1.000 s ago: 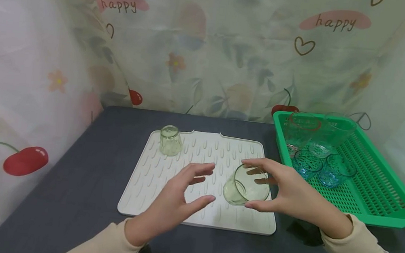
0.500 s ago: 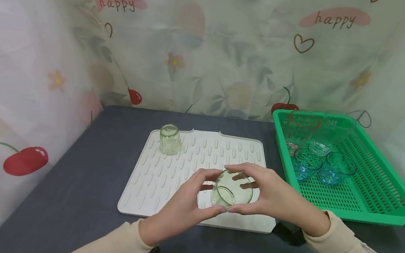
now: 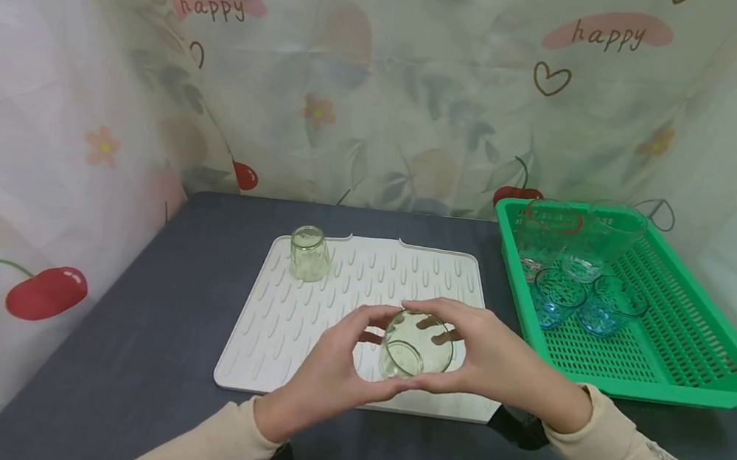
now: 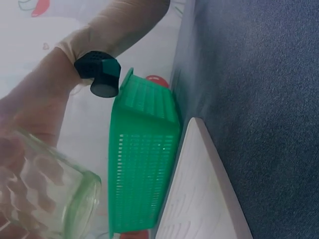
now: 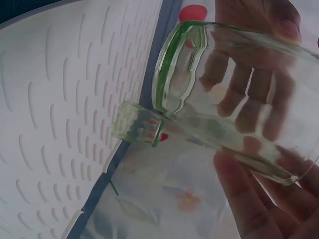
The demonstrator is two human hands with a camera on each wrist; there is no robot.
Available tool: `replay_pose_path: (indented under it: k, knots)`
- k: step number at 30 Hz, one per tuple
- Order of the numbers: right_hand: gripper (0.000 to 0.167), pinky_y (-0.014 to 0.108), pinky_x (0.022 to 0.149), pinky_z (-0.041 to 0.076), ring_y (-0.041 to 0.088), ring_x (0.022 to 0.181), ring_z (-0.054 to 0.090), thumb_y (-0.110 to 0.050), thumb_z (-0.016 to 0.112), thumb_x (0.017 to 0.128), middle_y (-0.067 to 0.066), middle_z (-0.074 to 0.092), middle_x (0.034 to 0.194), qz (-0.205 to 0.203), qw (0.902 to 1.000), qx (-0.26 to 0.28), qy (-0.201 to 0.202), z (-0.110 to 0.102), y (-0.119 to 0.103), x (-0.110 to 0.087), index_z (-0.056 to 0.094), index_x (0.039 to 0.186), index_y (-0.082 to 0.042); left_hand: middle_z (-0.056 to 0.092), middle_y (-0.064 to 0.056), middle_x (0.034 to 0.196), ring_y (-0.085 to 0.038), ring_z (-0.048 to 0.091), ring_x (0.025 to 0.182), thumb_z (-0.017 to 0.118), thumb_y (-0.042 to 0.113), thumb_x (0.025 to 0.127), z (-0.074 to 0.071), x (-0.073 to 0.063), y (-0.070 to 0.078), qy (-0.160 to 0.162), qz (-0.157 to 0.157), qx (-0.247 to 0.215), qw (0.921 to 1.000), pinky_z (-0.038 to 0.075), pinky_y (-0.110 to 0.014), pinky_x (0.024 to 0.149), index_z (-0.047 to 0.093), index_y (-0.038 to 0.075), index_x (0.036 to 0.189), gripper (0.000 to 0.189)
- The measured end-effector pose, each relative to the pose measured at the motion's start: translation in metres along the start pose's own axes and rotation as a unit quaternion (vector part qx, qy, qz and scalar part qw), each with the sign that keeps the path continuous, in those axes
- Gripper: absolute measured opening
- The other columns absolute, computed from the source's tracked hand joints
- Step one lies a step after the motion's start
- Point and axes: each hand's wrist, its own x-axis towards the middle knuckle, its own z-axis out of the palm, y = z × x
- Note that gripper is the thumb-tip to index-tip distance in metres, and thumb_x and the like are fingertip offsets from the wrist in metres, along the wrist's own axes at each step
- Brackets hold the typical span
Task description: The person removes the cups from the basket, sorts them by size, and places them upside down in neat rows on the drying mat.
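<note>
Over the front right part of the white drying mat (image 3: 275,369), a clear greenish drinking glass (image 3: 421,339) is held up between both hands, tilted. My left hand (image 3: 332,363) grips its left side, and my right hand (image 3: 497,350) grips the right side near the mouth. Both thumbs meet at the near side. In the right wrist view the thick base of the glass (image 5: 182,69) points left, with fingers showing through its wall. A smaller-looking greenish glass (image 3: 310,255) stands upside down at the mat's back left corner.
To the right stands a green plastic basket (image 3: 697,343). It contains two blue glasses (image 3: 557,304), a red-rimmed clear glass (image 3: 541,235) and another tall clear glass (image 3: 607,238). A patterned curtain (image 3: 408,93) hangs behind the dark table (image 3: 150,357).
My right hand has carried the glass left, and my left hand has moved in from apart to grip it too. In the last half second both hands have shifted slightly left.
</note>
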Motion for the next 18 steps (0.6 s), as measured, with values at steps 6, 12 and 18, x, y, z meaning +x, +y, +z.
replay_pose_path:
  k: [6,12,18]
  knots:
    - [0.075,0.030,0.081,0.056,0.007,0.100,0.063,-0.038,0.084,0.073,-0.004,0.061,0.127,-0.047,0.9985,0.011,0.027,-0.002,-0.001,-0.002,0.053,0.137,-0.015,0.058,-0.004,0.127,-0.021,0.059,0.113,0.085,0.013,0.072,-0.006,0.001,-0.004,0.006,0.052,-0.025,0.9983,0.055,-0.030,0.085,0.047,0.011,0.136,0.074]
    - [0.079,0.032,0.081,0.056,0.010,0.102,0.063,-0.027,0.089,0.069,0.000,0.063,0.125,-0.064,0.9955,0.027,0.063,-0.002,0.000,-0.004,0.052,0.138,-0.014,0.058,-0.009,0.128,-0.021,0.058,0.115,0.086,0.006,0.068,-0.011,0.003,-0.002,0.018,0.068,-0.059,0.9958,0.055,-0.032,0.086,0.047,0.008,0.136,0.078]
    - [0.083,0.027,0.086,0.055,0.013,0.106,0.062,-0.017,0.090,0.067,0.003,0.064,0.124,-0.059,0.9924,0.065,0.086,0.000,-0.002,-0.004,0.051,0.140,-0.011,0.057,-0.012,0.130,-0.022,0.058,0.115,0.085,0.003,0.068,-0.014,0.005,0.001,0.036,0.086,-0.090,0.9915,0.055,-0.034,0.087,0.047,0.005,0.136,0.078]
